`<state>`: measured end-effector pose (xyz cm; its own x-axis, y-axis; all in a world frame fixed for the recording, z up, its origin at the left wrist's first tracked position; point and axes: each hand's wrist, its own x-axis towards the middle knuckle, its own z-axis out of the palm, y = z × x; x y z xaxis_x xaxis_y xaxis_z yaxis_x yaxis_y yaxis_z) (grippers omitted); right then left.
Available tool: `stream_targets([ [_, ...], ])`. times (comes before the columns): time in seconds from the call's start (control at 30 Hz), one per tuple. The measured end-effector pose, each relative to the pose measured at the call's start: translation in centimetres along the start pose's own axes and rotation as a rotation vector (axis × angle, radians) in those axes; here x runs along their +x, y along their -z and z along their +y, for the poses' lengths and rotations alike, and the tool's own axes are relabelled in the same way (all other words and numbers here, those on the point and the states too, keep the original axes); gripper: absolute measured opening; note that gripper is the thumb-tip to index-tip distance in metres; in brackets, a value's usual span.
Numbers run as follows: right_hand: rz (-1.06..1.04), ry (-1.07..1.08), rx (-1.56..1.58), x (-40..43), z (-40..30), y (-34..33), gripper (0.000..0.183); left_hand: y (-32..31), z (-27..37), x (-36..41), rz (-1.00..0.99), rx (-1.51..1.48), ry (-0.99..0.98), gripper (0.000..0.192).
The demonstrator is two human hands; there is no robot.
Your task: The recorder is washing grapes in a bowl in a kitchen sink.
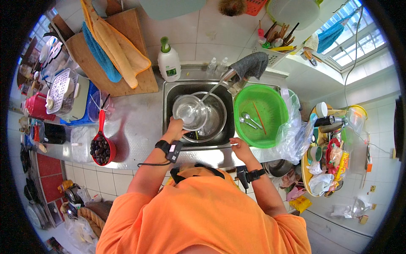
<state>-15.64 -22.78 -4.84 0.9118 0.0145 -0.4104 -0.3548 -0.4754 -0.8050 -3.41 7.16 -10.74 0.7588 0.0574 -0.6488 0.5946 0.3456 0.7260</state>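
My left hand [175, 128] grips the rim of a clear bowl [187, 109]. Water from the faucet [229, 76] runs into this bowl. Below it, a round stainless steel basin [219, 112] sits in the sink [230, 136], partly covered by the bowl. At the sink's front right edge hovers my right hand [241, 149], fingers loosely bent and apart, with nothing visible in it. Just beyond that hand stands a green plastic basin [277, 109] holding two metal spoons [252, 120] and a thin orange stick [259, 117].
A red ladle-shaped strainer [112, 152] of dark fruit rests on the left counter [136, 133]. A white pump bottle [169, 65] stands behind the sink, and a grey cloth [252, 65] drapes the faucet. Plastic bags [290, 136] crowd the green basin's right side. A wooden board [139, 63] leans behind.
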Motion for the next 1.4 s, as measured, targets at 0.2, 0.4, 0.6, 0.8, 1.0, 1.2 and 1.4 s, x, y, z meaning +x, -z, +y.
stream_targets([
  [0.2,0.021,0.028,-0.012,0.4,0.8,-0.4,0.034,0.6,2.8,-1.8,0.165,0.596,-0.576,0.063],
  [0.4,0.026,0.082,-0.053,1.4,0.0,-1.1,0.032,-0.5,6.4,-6.8,0.209,0.952,-0.857,0.066],
  [0.6,0.013,0.086,-0.094,1.8,-0.2,-1.7,0.033,1.6,6.4,-6.2,0.331,0.925,-0.928,0.065],
  [0.8,-0.027,0.095,-0.141,1.8,-0.2,-2.2,0.032,5.3,5.8,-4.5,0.343,0.487,-0.516,0.052],
  [1.0,-0.081,0.102,-0.104,2.2,-0.7,-3.7,0.032,19.4,-1.2,3.3,-0.234,1.074,-0.556,0.033],
  [1.2,-0.144,0.083,-0.146,2.3,-1.9,-5.3,0.033,19.5,1.7,-1.8,0.151,-0.261,0.151,0.037],
  [1.4,-0.206,0.110,-0.198,2.7,-4.4,-7.0,0.034,20.5,2.3,-8.6,0.326,-0.316,0.040,0.042],
])
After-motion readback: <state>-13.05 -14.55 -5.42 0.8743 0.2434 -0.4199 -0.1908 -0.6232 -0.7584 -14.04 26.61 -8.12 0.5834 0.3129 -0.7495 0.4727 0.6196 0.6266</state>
